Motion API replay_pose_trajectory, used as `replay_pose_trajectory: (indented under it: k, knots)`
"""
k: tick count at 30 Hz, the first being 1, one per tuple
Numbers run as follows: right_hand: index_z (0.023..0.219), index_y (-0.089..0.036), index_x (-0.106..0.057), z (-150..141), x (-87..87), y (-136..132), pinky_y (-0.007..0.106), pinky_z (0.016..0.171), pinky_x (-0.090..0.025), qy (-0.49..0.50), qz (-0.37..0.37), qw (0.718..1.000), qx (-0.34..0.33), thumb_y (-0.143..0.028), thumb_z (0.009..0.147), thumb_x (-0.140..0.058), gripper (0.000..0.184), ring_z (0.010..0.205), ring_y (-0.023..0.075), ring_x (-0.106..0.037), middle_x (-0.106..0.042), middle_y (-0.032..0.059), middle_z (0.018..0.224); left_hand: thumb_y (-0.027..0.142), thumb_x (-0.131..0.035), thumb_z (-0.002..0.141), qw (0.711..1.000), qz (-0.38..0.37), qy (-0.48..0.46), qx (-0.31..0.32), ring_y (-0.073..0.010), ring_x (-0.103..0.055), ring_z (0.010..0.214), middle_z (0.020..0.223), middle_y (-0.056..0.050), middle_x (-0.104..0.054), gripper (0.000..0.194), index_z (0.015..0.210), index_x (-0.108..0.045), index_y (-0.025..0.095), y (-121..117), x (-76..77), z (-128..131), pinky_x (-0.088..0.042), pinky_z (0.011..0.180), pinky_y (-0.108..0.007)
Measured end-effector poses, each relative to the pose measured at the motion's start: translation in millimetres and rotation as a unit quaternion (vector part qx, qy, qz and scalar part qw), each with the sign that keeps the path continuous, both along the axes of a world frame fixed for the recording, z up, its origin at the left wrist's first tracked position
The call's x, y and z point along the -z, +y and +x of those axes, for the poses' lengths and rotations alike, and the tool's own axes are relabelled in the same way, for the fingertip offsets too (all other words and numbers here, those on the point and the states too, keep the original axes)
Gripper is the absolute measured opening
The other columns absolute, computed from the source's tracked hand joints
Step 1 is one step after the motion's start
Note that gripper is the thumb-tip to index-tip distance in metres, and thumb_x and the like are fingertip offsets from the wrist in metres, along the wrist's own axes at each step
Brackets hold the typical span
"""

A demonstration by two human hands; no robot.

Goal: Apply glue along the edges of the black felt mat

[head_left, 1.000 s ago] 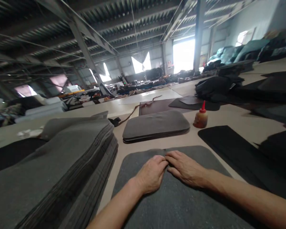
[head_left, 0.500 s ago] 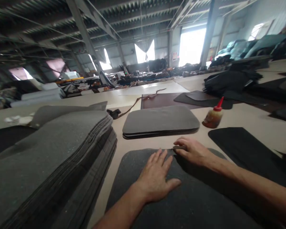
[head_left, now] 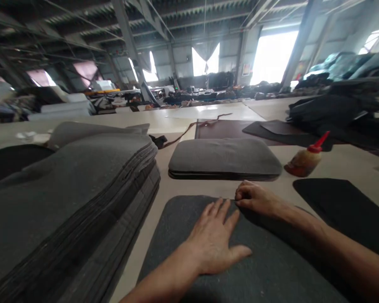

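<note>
My left hand (head_left: 214, 235) lies flat, fingers spread, on a dark grey sheet with rounded corners (head_left: 183, 219). Just to its right, my right hand (head_left: 255, 200) is closed in a pinch at the sheet's far edge. Whatever its thumb and fingertips hold, if anything, is hidden or too small to make out. Beyond the hands sits a stack of grey rounded pieces (head_left: 224, 155), apart from the sheet. A glue bottle with a red nozzle (head_left: 305, 160) stands tilted to the right of that stack.
A tall pile of grey sheets (head_left: 82, 189) fills the left side. At the right lies a black flat piece (head_left: 344, 206). Farther back on the pale table are a brown sheet (head_left: 221, 128), a thin brown strip (head_left: 189, 128) and a dark heap of material (head_left: 328, 111).
The view has turned slightly left, so things appear farther right. My right fingers have curled in more; a small dark piece seen between them before no longer shows. My left hand stays flat.
</note>
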State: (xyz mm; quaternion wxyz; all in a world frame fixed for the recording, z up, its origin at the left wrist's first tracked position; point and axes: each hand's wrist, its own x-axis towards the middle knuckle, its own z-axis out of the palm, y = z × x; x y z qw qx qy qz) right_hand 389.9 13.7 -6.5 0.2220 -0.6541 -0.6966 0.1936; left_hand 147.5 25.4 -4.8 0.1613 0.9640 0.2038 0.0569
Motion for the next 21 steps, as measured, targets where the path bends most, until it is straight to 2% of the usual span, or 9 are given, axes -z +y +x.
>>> replay_pose_trajectory:
  k: [9,18,21]
  knots:
    - [0.071,-0.019,-0.063,-4,-1.7,-5,0.033,0.081,-0.048,0.037,0.036,0.998,-0.026,-0.027,0.082,-0.054,0.017,0.086,0.0206,-0.060,-0.064,0.0052,0.090,0.075,-0.040,0.091,1.000,-0.010,-0.003,0.002,-0.0345,-0.009,0.155,0.166,-0.018,-0.017,0.084,0.155,-0.032,0.020,0,1.1,0,-0.018,0.124,-0.060]
    - [0.067,-0.021,-0.055,-11,5.0,-8,0.034,0.082,-0.047,0.071,0.083,0.994,0.010,-0.029,0.079,-0.050,0.014,0.083,0.0203,-0.059,-0.062,0.0052,0.086,0.074,-0.041,0.091,1.000,-0.011,-0.004,-0.003,-0.0359,-0.011,0.155,0.166,-0.019,-0.019,0.085,0.154,-0.035,0.018,-1,-0.8,-1,-0.019,0.124,-0.059]
    - [0.068,-0.021,-0.054,-12,7.5,-8,0.034,0.079,-0.048,0.068,0.093,0.993,0.015,-0.029,0.079,-0.049,0.015,0.081,0.0205,-0.059,-0.061,0.0053,0.084,0.075,-0.040,0.091,1.000,-0.009,-0.004,-0.001,-0.0361,-0.012,0.154,0.166,-0.016,-0.020,0.084,0.154,-0.034,0.019,-1,-1.2,-1,-0.019,0.124,-0.060]
